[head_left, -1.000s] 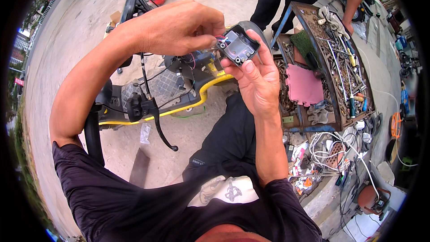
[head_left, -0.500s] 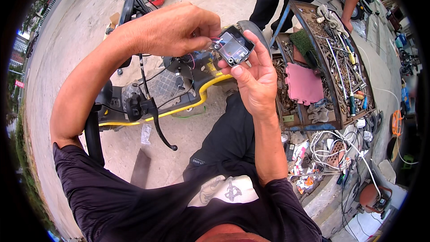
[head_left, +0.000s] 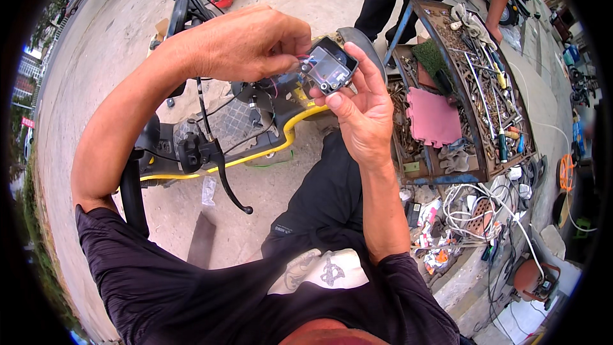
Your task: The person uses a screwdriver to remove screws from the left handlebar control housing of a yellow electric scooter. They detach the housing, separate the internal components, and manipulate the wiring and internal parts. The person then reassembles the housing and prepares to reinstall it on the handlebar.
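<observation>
A small black box with a clear inner panel and metal posts (head_left: 329,69) is tilted up in front of me. My right hand (head_left: 363,115) grips it between thumb and fingers along its right and lower edges. From the left, my left hand (head_left: 258,45) reaches over with thumb and forefinger closed at the box's left edge. Thin red and blue wires (head_left: 305,58) run between those fingertips and the box; the fingers appear pinched on them. Below the hands lies the yellow and black electric scooter (head_left: 290,131), its wiring exposed.
A brake lever (head_left: 225,179) and handlebar stand under my left arm. On the right is a metal tool tray (head_left: 482,182) full of screwdrivers and hardware, with a pink foam mat (head_left: 433,119). White cables (head_left: 469,214) tangle below it. Another person's hand (head_left: 495,30) rests at the tray's far side.
The black box and my right hand have shifted slightly left and down. My left hand keeps its pinch at the wires, almost in the same place.
</observation>
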A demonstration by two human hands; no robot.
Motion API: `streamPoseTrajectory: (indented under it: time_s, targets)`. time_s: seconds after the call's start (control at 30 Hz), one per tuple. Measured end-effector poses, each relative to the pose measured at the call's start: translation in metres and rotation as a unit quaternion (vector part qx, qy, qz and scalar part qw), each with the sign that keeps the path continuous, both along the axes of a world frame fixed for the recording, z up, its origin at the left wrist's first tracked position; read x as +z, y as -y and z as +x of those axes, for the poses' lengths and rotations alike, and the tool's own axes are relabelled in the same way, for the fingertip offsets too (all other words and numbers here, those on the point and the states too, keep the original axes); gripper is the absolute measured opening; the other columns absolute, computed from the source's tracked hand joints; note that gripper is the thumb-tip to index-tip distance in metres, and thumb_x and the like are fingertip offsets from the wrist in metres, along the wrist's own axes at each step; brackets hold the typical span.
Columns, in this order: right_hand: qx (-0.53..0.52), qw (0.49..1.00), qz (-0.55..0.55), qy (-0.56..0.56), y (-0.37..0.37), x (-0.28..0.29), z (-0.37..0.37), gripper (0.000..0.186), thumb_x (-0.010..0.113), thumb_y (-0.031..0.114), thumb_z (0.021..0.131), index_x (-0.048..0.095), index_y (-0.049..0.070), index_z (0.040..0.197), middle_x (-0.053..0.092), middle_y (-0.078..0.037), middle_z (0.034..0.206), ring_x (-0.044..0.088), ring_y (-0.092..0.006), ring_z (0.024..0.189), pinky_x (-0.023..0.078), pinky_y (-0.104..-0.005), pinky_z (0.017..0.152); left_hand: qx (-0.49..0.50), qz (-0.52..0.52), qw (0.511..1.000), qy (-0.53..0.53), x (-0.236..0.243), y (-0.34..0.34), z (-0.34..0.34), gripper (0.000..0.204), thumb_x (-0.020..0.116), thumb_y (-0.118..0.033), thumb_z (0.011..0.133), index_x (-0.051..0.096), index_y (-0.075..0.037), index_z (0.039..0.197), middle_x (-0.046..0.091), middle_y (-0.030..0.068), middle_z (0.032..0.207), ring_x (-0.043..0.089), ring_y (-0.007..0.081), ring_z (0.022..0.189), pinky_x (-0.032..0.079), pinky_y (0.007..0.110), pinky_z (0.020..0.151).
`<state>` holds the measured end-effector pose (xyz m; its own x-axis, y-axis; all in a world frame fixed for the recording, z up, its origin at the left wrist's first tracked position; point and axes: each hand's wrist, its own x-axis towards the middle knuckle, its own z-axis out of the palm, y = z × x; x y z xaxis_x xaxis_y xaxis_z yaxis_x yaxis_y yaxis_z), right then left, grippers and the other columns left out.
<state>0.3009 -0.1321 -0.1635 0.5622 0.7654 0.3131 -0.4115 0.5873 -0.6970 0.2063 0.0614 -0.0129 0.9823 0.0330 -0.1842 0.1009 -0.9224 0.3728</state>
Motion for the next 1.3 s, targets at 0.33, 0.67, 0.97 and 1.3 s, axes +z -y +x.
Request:
streamPoseTrajectory:
  time_s: [0.33,0.67,0.97,1.3]
  targets:
    - [-0.056,0.998,-0.018,0.019,-0.008,0.008,-0.01,0.072,0.081,-0.005,0.09,0.047,0.0,0.153,0.06,-0.01,0.133,0.067,-0.0197,0.117,0.059,-0.0319,0.1,-0.02,0.025,0.998,-0.046,0.001,0.002,0.001,0.025,0.069,-0.01,0.093,0.066,0.0,0.116,0.074,0.0158,0.087,0.074,0.0314,0.081,0.057,0.041,0.076]
    - [-0.109,0.991,-0.023,0.07,-0.019,0.021,-0.013,0.064,0.08,-0.005,0.091,0.049,-0.001,0.147,0.049,-0.009,0.137,0.067,-0.0201,0.116,0.061,-0.0317,0.093,-0.022,-0.053,0.998,0.0,0.001,0.001,-0.001,0.045,0.067,-0.007,0.091,0.059,0.002,0.135,0.076,0.0207,0.101,0.075,0.0353,0.095,0.059,0.044,0.088]
    - [-0.183,0.95,-0.096,0.235,-0.02,0.027,-0.006,0.065,0.08,-0.001,0.086,0.056,0.005,0.146,0.049,-0.011,0.14,0.062,-0.0165,0.116,0.057,-0.0265,0.079,-0.037,-0.115,0.993,0.003,0.005,-0.001,0.0,0.082,0.074,-0.013,0.089,0.035,-0.006,0.16,0.067,0.0267,0.133,0.071,0.0354,0.116,0.056,0.046,0.105]
    - [-0.215,0.938,-0.133,0.237,-0.023,0.031,-0.005,0.069,0.084,0.004,0.078,0.057,0.006,0.141,0.061,-0.01,0.137,0.066,-0.019,0.108,0.054,-0.0322,0.082,-0.006,-0.26,0.965,-0.016,0.009,-0.004,-0.005,0.077,0.077,-0.024,0.095,0.036,-0.008,0.158,0.055,0.0218,0.149,0.063,0.0288,0.13,0.049,0.043,0.113]
